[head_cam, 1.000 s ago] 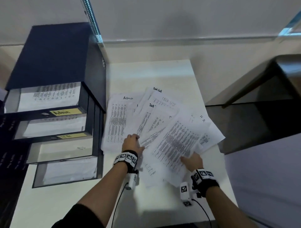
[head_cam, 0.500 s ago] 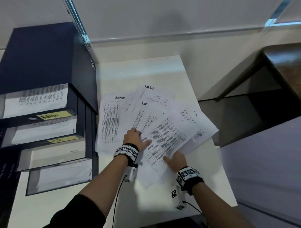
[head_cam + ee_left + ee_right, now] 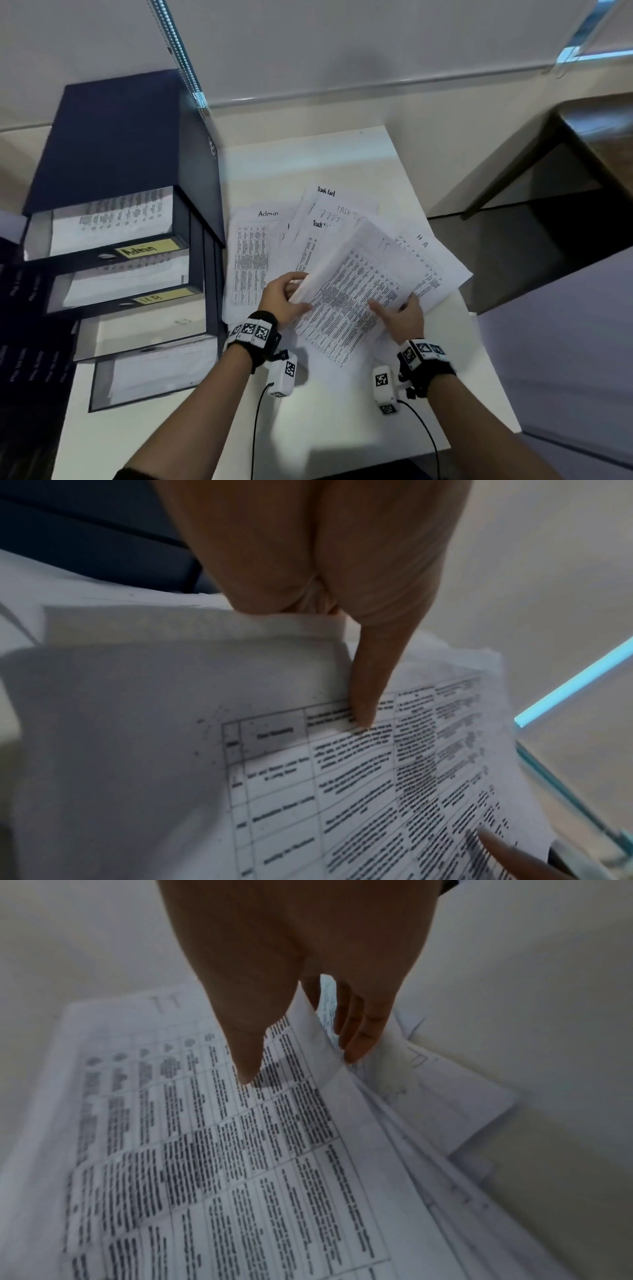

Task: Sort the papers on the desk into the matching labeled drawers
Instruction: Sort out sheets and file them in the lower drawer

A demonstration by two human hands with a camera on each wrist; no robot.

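Several printed papers lie fanned out on the white desk (image 3: 329, 411): an "Admin" sheet (image 3: 251, 253), "Task List" sheets (image 3: 330, 202) and an "HR" sheet (image 3: 431, 263). On top is a table-printed sheet (image 3: 356, 291), raised off the pile; its heading is too faint to read. My left hand (image 3: 294, 291) grips its left edge, thumb (image 3: 363, 696) on top of the sheet (image 3: 308, 777). My right hand (image 3: 394, 308) pinches its right edge, thumb (image 3: 246, 1056) above and fingers (image 3: 359, 1037) below the sheet (image 3: 240, 1150). The dark blue drawer unit (image 3: 130, 144) stands at the left, drawers pulled out.
The top drawer is labelled "Admin" (image 3: 147, 248), the one below it "HR" (image 3: 164, 296); two lower drawers' labels are unseen. All hold papers. A dark table (image 3: 582, 137) stands to the right beyond the desk's edge. Wrist-camera cables trail over the near desk.
Both hands went from resting flat on the pile to gripping the top table-printed sheet by its side edges. The sheet has risen off the other papers.
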